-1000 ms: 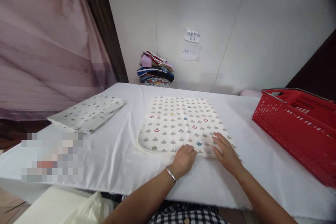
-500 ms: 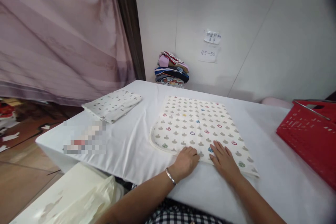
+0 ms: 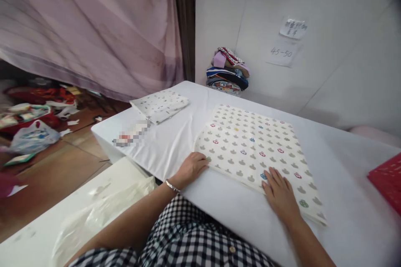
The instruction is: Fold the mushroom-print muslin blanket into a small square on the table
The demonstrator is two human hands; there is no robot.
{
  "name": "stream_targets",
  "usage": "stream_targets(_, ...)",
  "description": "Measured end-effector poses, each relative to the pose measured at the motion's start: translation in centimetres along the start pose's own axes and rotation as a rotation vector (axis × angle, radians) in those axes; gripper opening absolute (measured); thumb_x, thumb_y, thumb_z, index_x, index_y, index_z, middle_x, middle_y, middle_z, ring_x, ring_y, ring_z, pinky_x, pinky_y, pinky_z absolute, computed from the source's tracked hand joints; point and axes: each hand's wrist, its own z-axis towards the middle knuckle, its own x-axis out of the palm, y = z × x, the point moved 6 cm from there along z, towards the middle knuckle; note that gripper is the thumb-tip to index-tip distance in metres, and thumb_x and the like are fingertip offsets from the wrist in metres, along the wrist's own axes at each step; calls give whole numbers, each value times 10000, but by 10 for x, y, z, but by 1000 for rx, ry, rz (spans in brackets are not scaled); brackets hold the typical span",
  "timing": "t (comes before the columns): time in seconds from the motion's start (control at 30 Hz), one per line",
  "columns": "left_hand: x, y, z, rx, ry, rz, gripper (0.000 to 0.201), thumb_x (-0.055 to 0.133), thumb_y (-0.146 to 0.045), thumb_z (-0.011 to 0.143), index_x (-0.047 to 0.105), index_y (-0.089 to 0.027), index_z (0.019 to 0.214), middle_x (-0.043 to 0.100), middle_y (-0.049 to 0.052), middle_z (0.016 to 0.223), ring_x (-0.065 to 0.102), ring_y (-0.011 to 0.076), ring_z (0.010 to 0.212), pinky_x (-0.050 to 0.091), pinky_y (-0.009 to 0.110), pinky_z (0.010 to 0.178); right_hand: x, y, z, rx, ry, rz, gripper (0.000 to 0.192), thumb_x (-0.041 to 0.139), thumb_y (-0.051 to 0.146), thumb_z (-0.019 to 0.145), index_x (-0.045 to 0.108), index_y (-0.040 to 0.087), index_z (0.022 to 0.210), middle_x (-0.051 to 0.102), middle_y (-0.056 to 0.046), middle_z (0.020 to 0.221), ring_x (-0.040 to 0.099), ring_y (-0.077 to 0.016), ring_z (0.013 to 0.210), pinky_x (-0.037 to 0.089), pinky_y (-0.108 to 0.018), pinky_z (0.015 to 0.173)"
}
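Both hands lie flat, fingers spread, on the patterned cloth [image 3: 250, 146]: left hand [image 3: 190, 167] at its near-left corner, right hand [image 3: 280, 194] on its near edge.

I read "45–50", handwritten on the lower paper note [image 3: 282, 53] stuck to the wall [image 3: 344, 50], just below a smaller upper note [image 3: 293, 28]. The upper note's handwriting is too small for me to make out. I see no other legible text.
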Motion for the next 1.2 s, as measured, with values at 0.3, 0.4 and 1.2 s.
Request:
stream_targets(0.3,-22,75,-19,-691,-254,-234,270,522,-355,837,654,-188,1003,657,48,976,611,153,821,482,265,746,3,-3,-1,-9,3,18,477,286,410,916,510,197,1279,417,-104,1413,338,-263,1322,276,-485,1060)
stream_targets(0.4,-14,88,-18,-964,-205,-417,317,547,-386,804,652,-174,1014,684,22,811,602,121,625,472,239,645,3,-3,-1,-6,16,10,501,268,424,920,513,178,1281,410,-107,1418,334,-260,1324,275,-473,1061)
stream_targets(1.2,7,114,10,-1033,45,-341,103,559,-271,673,561,-175,637,569,21,585,504,143,556,312,240,508,8,-3,1,30,38,32,525,266,456,911,529,192,1282,404,-71,1428,317,-238,1336,249,-451,1081)
